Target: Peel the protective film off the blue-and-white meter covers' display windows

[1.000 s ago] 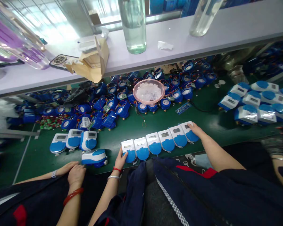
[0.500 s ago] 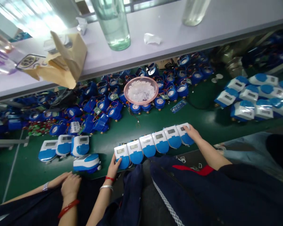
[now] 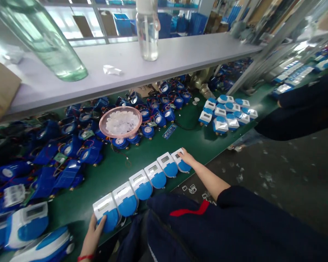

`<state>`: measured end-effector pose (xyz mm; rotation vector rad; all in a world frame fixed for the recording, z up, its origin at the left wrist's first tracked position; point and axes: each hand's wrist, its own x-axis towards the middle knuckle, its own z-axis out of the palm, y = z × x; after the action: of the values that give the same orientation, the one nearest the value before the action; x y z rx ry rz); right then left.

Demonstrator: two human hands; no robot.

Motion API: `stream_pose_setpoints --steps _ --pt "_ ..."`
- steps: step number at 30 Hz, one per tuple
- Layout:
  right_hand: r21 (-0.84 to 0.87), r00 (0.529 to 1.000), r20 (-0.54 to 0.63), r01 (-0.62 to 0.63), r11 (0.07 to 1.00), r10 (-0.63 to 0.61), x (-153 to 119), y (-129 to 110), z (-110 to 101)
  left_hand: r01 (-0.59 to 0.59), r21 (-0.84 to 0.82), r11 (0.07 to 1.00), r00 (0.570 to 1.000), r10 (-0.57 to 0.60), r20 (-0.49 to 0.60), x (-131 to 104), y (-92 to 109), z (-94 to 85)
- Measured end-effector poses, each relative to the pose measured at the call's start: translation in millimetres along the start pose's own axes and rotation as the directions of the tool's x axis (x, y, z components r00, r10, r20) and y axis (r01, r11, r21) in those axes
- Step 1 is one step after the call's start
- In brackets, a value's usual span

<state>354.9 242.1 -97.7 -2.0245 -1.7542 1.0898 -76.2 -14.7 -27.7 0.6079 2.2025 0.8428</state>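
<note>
A slanting row of several white-and-blue water meters [image 3: 143, 185] with small grey displays lies along the front edge of the green bench, side by side. My left hand [image 3: 92, 233] grips the near-left end meter [image 3: 106, 210], thumb on its blue lid and the other fingers partly hidden at its side. At the far-right end, my right hand [image 3: 186, 158] is closed on the last meter [image 3: 181, 160], its fingers over the white top. The row spans the space between my two hands.
More finished meters [image 3: 226, 113] stand grouped at the right. Blue meter bodies with wires [image 3: 68, 149] crowd the back and left. A pink bowl [image 3: 101, 125] of clear pieces rests among them. Overhead runs a shelf [image 3: 180, 47] with bottles. A co-worker's dark sleeve [image 3: 306, 105] shows right.
My view has swung to the right, so the bench things appear further left and the co-worker's hands at left are out of sight. Both hands stay at the ends of the meter row.
</note>
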Motion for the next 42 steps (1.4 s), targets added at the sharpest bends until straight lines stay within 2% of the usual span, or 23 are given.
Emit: stream_pose_setpoints --steps 3,5,7,9,10,11,12,13,15,17,19,20,24,26,28,30,31,32,34,36,38,40,42 --pt "-0.002 0.985 -0.166 0.058 0.998 -0.058 -7.2 -2.9 -2.3 0.015 -0.016 1.000 0.999 -0.016 -0.051 -1.6 -5.9 -7.4" --pt "-0.009 0.935 -0.324 0.149 0.989 -0.144 -21.5 -10.8 -2.3 0.044 -0.046 0.998 0.991 -0.050 -0.126 -1.2 -14.3 -16.5" --pt "-0.003 0.860 -0.449 0.268 0.963 -0.241 -48.8 -26.0 2.2 0.023 -0.119 0.993 0.975 -0.048 -0.217 -5.3 -21.7 -24.3" --pt "0.045 0.816 -0.472 0.400 0.915 -0.334 -90.1 -48.9 14.0 -0.067 -0.292 0.954 0.965 -0.012 -0.260 -17.9 -23.0 -26.2" --pt "0.087 0.814 -0.437 0.463 0.882 -0.383 -114.8 -62.6 23.1 -0.108 -0.413 0.904 0.972 0.008 -0.237 -27.7 -20.8 -24.3" --pt "0.143 0.818 -0.372 0.517 0.844 -0.438 -140.8 -77.3 34.5 -0.116 -0.546 0.830 0.986 0.028 -0.166 -39.6 -16.8 -20.8" --pt "0.202 0.818 -0.277 0.563 0.802 -0.504 -167.0 -92.2 47.7 -0.073 -0.662 0.746 0.997 0.052 -0.051 -52.9 -11.9 -16.6" --pt "0.255 0.800 -0.182 0.600 0.758 -0.572 -192.3 -106.9 62.3 0.000 -0.741 0.671 0.991 0.100 0.091 -67.1 -6.7 -12.4" --pt "0.318 0.718 -0.022 0.664 0.676 -0.696 -237.3 -133.3 93.0 0.146 -0.803 0.578 0.925 0.208 0.318 -95.9 0.8 -7.5" --pt "0.335 0.642 0.065 0.707 0.623 -0.764 -274.1 -153.4 121.8 0.239 -0.807 0.541 0.839 0.303 0.452 -122.2 -0.2 -11.1" --pt "0.341 0.621 0.100 0.713 0.613 -0.778 -305.6 -166.7 145.5 0.283 -0.812 0.510 0.785 0.363 0.502 -144.3 -12.1 -23.7" --pt "0.348 0.622 0.113 0.706 0.618 -0.775 -320.7 -171.0 155.3 0.287 -0.823 0.491 0.779 0.381 0.499 -153.7 -21.8 -32.2" --pt "0.415 0.600 0.162 0.679 0.606 -0.784 -373.7 -177.5 184.4 0.208 -0.864 0.459 0.838 0.371 0.400 -182.4 -72.0 -68.6" --pt "0.483 0.598 0.189 0.634 0.603 -0.779 -383.0 -175.9 194.0 0.175 -0.860 0.479 0.860 0.351 0.370 -193.0 -94.3 -84.1" --pt "0.600 0.654 0.231 0.488 0.634 -0.721 -369.1 -171.6 196.5 0.171 -0.849 0.500 0.872 0.324 0.366 -201.9 -111.0 -97.5" --pt "0.732 0.764 0.271 0.231 0.640 -0.586 -331.1 -164.4 186.7 0.193 -0.843 0.503 0.878 0.294 0.376 -209.0 -123.5 -109.0" --pt "0.787 0.824 0.280 0.097 0.609 -0.493 -305.4 -159.6 176.0 0.215 -0.844 0.492 0.879 0.278 0.387 -211.6 -129.2 -113.9" --pt "0.835 0.886 0.244 0.014 0.550 -0.394 -277.4 -154.1 162.0 0.244 -0.847 0.472 0.879 0.261 0.399 -213.6 -135.2 -118.0" --pt "0.908 0.962 0.146 -0.038 0.418 -0.230 -221.4 -142.2 127.3 0.306 -0.857 0.415 0.872 0.239 0.427 -214.7 -149.2 -124.0" --pt "0.939 0.986 0.069 -0.013 0.343 -0.151 -172.9 -131.4 92.8 0.353 -0.866 0.355 0.855 0.255 0.452 -211.5 -165.3 -126.7" --pt "0.948 0.991 0.026 0.018 0.319 -0.134 -134.6 -124.8 67.8 0.404 -0.865 0.297 0.817 0.309 0.487 -203.7 -180.6 -127.2" --pt "0.949 0.990 0.012 0.034 0.315 -0.143 -103.5 -123.9 55.8 0.476 -0.838 0.266 0.765 0.345 0.544 -191.6 -191.0 -126.2" --pt "0.950 0.987 0.015 0.036 0.309 -0.161 -76.2 -128.1 55.0 0.537 -0.793 0.287 0.728 0.317 0.608 -176.5 -194.3 -123.3"
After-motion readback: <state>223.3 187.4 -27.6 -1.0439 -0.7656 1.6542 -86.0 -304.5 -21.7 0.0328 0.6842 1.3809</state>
